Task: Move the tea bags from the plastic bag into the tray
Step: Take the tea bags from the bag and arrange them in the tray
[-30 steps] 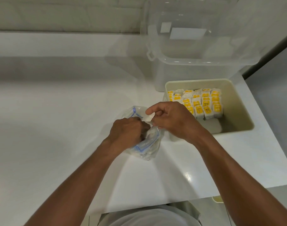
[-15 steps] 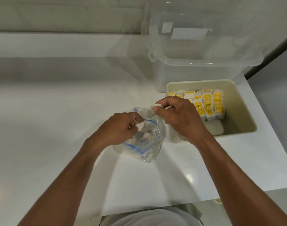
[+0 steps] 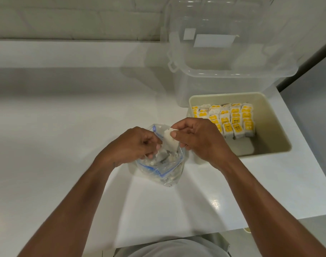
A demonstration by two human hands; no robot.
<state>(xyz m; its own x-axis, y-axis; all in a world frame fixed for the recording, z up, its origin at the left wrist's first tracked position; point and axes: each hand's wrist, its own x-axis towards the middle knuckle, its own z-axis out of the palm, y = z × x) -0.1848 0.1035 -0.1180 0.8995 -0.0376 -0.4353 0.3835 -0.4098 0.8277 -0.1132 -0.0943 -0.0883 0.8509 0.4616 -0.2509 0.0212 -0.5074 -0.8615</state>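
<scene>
A clear plastic bag (image 3: 165, 169) with a blue zip strip stands open on the white counter, with several tea bags inside. My left hand (image 3: 132, 143) grips the bag's left rim. My right hand (image 3: 197, 138) pinches a white tea bag (image 3: 169, 140) and holds it just above the bag's mouth. To the right sits a beige tray (image 3: 269, 127) with several rows of yellow-labelled tea bags (image 3: 230, 117) packed in its far left part; its near right part is bare.
A large clear plastic storage box (image 3: 223, 58) stands behind the tray, against the wall. The white counter (image 3: 56, 136) stretches far to the left. Its front edge runs close to my body, and its right edge lies just past the tray.
My hands have spread the bag's mouth open. My right hand has pulled one white tea bag up out of it. The left hand has shifted to the bag's left rim.
</scene>
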